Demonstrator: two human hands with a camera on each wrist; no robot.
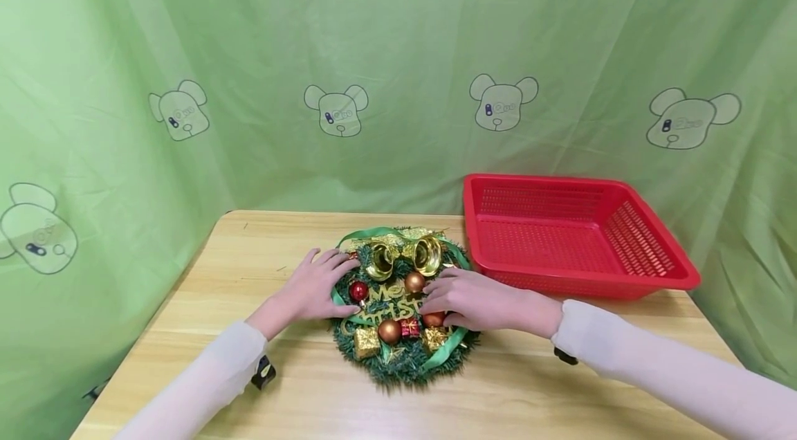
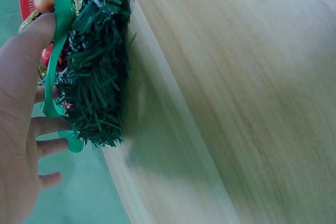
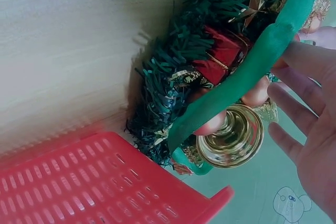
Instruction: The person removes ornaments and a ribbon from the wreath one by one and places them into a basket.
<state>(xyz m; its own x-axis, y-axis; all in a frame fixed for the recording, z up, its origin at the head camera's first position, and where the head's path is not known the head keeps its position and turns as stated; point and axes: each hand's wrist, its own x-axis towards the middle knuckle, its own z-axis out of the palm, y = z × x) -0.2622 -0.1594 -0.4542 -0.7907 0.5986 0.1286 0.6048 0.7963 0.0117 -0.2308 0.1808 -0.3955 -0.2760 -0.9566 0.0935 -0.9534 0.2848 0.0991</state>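
Note:
A round green tinsel Christmas wreath (image 1: 398,372) lies flat on the table between both hands. Gold bells (image 1: 427,257) sit at its far side, and gold lettering (image 1: 382,315) crosses the middle. Bronze and red balls, a red gift box (image 1: 409,327) and gold boxes (image 1: 367,342) decorate it. Green ribbon (image 3: 247,77) loops over the wreath. My left hand (image 1: 317,286) rests at the wreath's left side, fingers spread, its thumb by the ribbon. Over the right side lies my right hand (image 1: 476,298), fingers extended across the ornaments and nothing gripped. Its fingertips are partly hidden among them.
A red perforated plastic basket (image 1: 560,279) stands at the table's back right, close to the wreath. The wooden table (image 1: 261,246) meets a green curtain (image 1: 411,170) with bear-head drawings behind and at the sides.

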